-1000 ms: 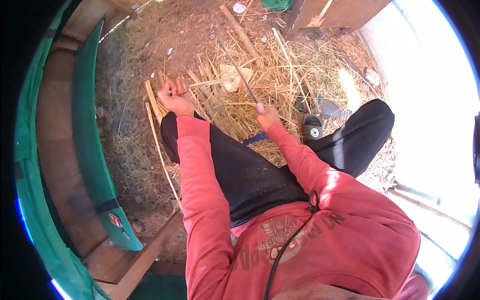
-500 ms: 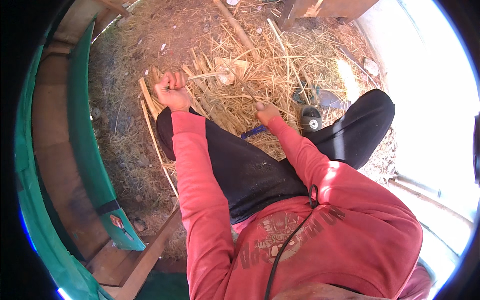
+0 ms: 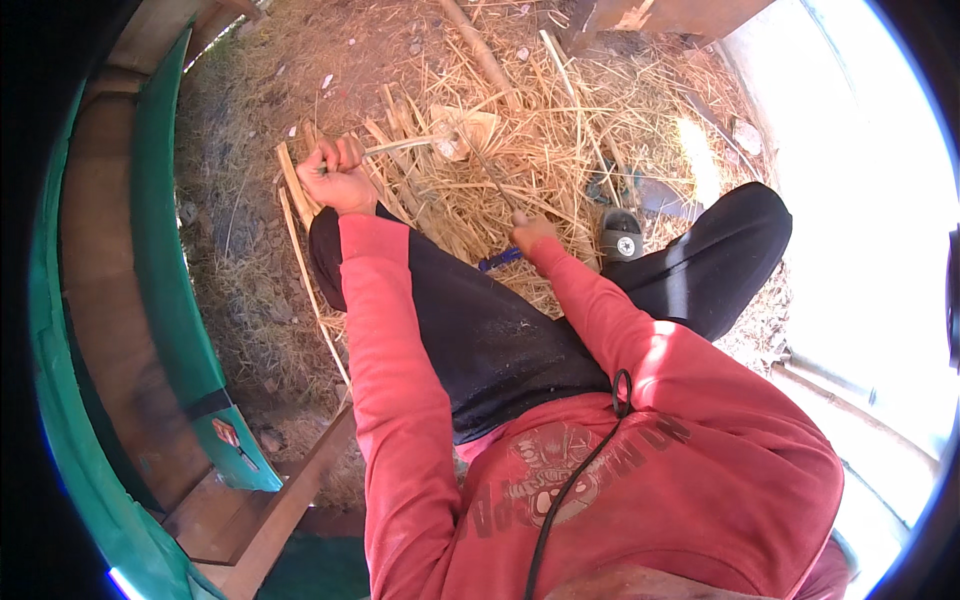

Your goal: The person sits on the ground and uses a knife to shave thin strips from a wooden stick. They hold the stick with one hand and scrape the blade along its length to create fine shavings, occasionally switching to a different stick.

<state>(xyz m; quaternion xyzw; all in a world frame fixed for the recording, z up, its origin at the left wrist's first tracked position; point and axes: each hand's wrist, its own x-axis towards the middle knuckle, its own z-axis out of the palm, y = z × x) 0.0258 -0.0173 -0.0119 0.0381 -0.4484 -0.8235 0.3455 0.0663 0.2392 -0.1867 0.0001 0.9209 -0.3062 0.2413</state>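
My left hand (image 3: 338,178) is closed in a fist around one end of a pale split strip (image 3: 400,146), apparently wood or bamboo. The strip runs rightward over the straw. My right hand (image 3: 533,232) is closed on a long, thin, dark blade-like tool (image 3: 490,172), which points up and left toward the strip's far end. Whether the two touch there, I cannot tell. Just beside my right wrist lies a blue object (image 3: 500,260), partly hidden. A pale wooden block (image 3: 470,128) sits under the place where strip and tool come together.
Loose straw and shavings (image 3: 560,140) cover the ground between my legs. Several split sticks (image 3: 293,180) lie by my left knee, and a pole (image 3: 478,50) lies farther off. A green-edged wooden structure (image 3: 165,230) stands at left, a bright white wall (image 3: 860,200) at right.
My left fist has turned slightly and shifted a little left with the strip. My right hand stays almost where it was, the tool still angled toward the strip.
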